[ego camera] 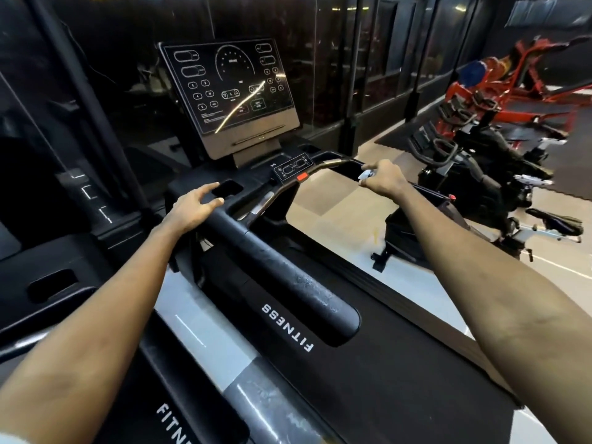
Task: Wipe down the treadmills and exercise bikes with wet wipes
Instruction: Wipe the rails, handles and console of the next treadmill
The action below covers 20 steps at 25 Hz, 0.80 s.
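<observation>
A black treadmill fills the middle of the head view, with a dark console screen and a small control panel with a red button. My left hand rests with fingers spread on the top of the left handrail, near a cup-holder recess. My right hand is closed around a white wet wipe, pressed against the right end of the curved front handlebar.
A second treadmill stands close on the left. Black exercise bikes stand to the right on a light floor, with red weight machines behind them. Dark glass walls run behind the console.
</observation>
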Tool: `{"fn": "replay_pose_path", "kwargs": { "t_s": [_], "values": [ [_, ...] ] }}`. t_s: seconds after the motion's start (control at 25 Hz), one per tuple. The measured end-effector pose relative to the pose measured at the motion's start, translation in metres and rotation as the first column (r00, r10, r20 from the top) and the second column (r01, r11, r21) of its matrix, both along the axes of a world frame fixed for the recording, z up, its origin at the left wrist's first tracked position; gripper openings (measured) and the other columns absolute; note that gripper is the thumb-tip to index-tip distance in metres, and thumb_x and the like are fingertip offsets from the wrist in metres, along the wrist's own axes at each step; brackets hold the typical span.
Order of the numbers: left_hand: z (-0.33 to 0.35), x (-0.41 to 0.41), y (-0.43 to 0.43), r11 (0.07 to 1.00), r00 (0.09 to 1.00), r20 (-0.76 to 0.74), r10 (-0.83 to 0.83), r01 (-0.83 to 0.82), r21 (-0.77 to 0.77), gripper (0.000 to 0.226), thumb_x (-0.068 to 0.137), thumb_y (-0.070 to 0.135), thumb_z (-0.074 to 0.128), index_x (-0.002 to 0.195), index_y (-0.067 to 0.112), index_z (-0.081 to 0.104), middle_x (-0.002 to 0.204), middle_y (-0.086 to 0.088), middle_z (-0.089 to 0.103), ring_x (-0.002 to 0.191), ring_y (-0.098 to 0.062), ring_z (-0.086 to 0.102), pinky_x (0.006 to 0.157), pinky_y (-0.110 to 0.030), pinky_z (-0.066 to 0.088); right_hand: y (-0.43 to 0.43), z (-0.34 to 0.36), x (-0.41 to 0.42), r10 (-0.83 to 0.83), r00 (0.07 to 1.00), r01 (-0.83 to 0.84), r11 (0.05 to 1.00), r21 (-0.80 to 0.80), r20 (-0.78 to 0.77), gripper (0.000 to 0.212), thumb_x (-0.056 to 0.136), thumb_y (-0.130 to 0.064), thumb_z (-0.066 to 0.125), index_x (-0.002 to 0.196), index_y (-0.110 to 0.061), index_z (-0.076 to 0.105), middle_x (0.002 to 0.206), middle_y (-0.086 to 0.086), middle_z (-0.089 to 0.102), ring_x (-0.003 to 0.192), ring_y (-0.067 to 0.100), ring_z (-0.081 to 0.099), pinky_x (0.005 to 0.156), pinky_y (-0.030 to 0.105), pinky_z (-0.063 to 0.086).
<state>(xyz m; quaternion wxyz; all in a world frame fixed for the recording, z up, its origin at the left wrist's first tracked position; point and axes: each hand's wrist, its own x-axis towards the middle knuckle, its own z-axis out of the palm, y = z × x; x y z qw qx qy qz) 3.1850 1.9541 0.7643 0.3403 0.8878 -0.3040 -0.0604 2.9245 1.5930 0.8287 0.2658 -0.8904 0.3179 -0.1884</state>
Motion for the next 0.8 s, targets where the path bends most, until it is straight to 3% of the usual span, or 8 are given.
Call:
{"fn": "replay_pose_path", "kwargs": {
  "t_s": [0.12, 0.28, 0.4, 0.48, 0.6, 0.8],
  "values": [
    [-0.008, 0.007, -0.012, 0.999, 0.999, 0.019, 0.041, -0.041, 0.009, 0.06, 0.088, 0.064, 0.058, 0.144, 0.051, 0.043, 0.151, 0.0, 0.05, 0.141, -0.023, 0.043, 0.118, -0.044, 0.034, -0.023, -0.008, 0.03, 0.07, 0.998, -0.07, 0.998, 0.01, -0.006, 0.041, 0.09, -0.008, 0.068, 0.131, -0.003, 0.064, 0.121, 0.016, 0.068, 0.107, 0.024, 0.061, 0.079, 0.024, 0.041],
    [-0.016, 0.018, -0.026, 0.991, 0.991, 0.031, 0.133, -0.133, 0.013, 0.058, 0.09, 0.061, 0.06, 0.145, 0.049, 0.044, 0.149, 0.001, 0.053, 0.138, -0.025, 0.047, 0.117, -0.046, 0.036, -0.068, -0.017, 0.085, 0.165, 0.986, -0.165, 0.986, 0.035, -0.017, 0.043, 0.088, -0.009, 0.071, 0.13, -0.004, 0.064, 0.125, 0.015, 0.067, 0.118, 0.029, 0.061, 0.091, 0.029, 0.047],
    [-0.018, 0.022, -0.037, 0.963, 0.961, 0.052, 0.27, -0.27, -0.011, 0.063, 0.084, 0.065, 0.061, 0.143, 0.047, 0.048, 0.145, 0.0, 0.057, 0.134, -0.024, 0.051, 0.116, -0.045, 0.038, -0.111, -0.025, 0.138, 0.257, 0.966, -0.255, 0.965, 0.065, -0.014, 0.049, 0.085, -0.012, 0.075, 0.132, -0.008, 0.064, 0.128, 0.012, 0.066, 0.118, 0.026, 0.061, 0.084, 0.022, 0.043],
    [-0.024, 0.018, -0.047, 0.923, 0.92, 0.073, 0.384, -0.383, -0.027, 0.058, 0.09, 0.056, 0.063, 0.144, 0.043, 0.05, 0.145, 0.0, 0.056, 0.136, -0.023, 0.05, 0.118, -0.043, 0.035, -0.137, -0.03, 0.172, 0.343, 0.939, -0.343, 0.937, 0.067, 0.012, 0.047, 0.084, -0.011, 0.074, 0.13, -0.01, 0.066, 0.128, 0.011, 0.067, 0.117, 0.024, 0.062, 0.086, 0.023, 0.047],
    [-0.028, -0.007, -0.069, 0.859, 0.856, 0.089, 0.51, -0.512, -0.007, 0.058, 0.091, 0.056, 0.062, 0.146, 0.043, 0.048, 0.149, 0.001, 0.053, 0.14, -0.024, 0.046, 0.119, -0.046, 0.032, -0.167, -0.039, 0.204, 0.473, 0.881, -0.472, 0.881, 0.042, -0.007, 0.042, 0.088, -0.012, 0.069, 0.13, -0.012, 0.067, 0.13, 0.009, 0.067, 0.121, 0.024, 0.061, 0.102, 0.028, 0.045],
    [-0.034, -0.07, -0.094, 0.723, 0.723, 0.028, 0.69, -0.69, 0.011, 0.069, 0.081, 0.068, 0.057, 0.145, 0.045, 0.048, 0.149, 0.001, 0.053, 0.14, -0.021, 0.046, 0.12, -0.044, 0.032, -0.197, -0.043, 0.251, 0.636, 0.77, -0.634, 0.771, 0.055, -0.038, 0.042, 0.087, -0.015, 0.072, 0.129, -0.014, 0.068, 0.128, 0.009, 0.068, 0.121, 0.025, 0.061, 0.099, 0.025, 0.042]
  ]
}}
